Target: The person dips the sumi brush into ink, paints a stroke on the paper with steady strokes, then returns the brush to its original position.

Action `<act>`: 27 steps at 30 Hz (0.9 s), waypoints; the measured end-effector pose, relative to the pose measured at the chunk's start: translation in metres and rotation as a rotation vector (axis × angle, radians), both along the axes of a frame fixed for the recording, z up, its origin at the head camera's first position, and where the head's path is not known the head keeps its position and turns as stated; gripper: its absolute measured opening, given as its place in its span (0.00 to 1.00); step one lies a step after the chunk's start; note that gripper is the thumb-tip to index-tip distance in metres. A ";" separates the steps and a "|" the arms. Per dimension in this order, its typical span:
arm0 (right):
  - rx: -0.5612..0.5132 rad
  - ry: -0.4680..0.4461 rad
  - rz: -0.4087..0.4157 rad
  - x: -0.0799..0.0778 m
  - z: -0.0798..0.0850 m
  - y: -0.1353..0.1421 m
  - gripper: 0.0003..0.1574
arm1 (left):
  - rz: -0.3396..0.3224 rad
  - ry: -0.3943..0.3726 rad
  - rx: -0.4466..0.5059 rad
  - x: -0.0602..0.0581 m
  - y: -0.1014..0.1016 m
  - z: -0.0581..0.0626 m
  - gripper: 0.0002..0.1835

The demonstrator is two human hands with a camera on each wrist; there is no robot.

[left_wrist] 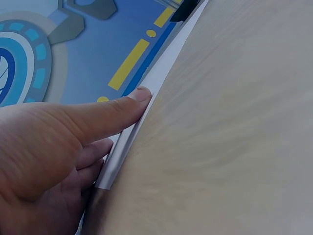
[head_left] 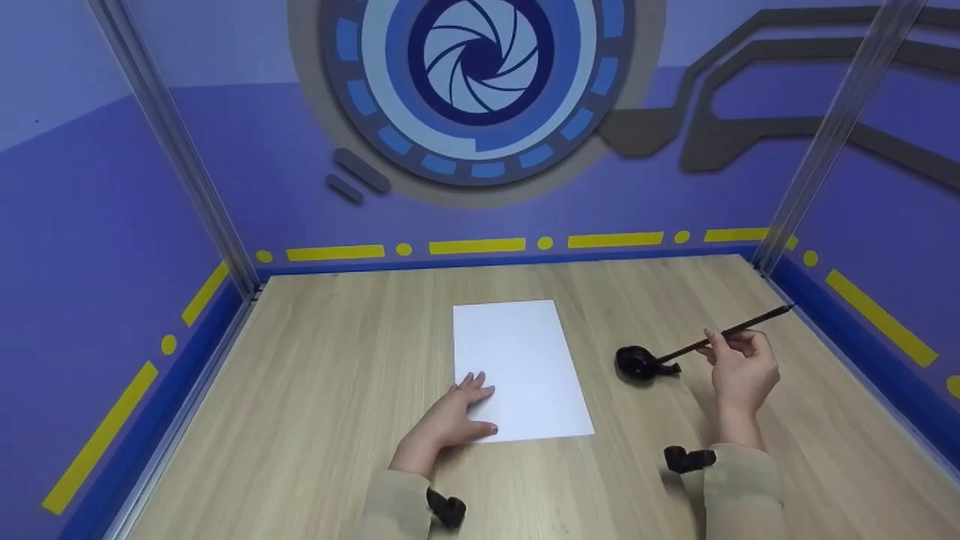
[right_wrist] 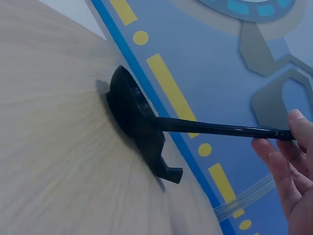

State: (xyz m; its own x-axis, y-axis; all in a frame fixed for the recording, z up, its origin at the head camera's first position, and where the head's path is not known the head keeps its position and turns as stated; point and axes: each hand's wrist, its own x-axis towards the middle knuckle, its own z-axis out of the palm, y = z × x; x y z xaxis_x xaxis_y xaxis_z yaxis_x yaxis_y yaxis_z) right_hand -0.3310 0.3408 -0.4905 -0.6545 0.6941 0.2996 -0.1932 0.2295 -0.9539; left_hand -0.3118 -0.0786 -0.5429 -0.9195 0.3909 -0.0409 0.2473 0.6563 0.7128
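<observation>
Only brush [head_left: 731, 332] tip (inside dish [head_left: 637, 364]) hidden

Purple walls [head_left: 112, 187], yellow dashes, wooden table [head_left: 337, 352].

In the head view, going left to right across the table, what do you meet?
Left hand resting on the paper's near-left corner → white paper → black ink dish → right hand holding the brush, whose tip sits in the dish.

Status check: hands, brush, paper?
Left hand flat on paper. Right hand pinches brush, tip in black ink dish. Nothing between dish and paper.
</observation>
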 end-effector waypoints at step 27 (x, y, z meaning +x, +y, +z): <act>-0.127 0.082 -0.003 -0.005 -0.005 0.000 0.13 | -0.002 -0.006 -0.010 0.000 0.000 0.002 0.37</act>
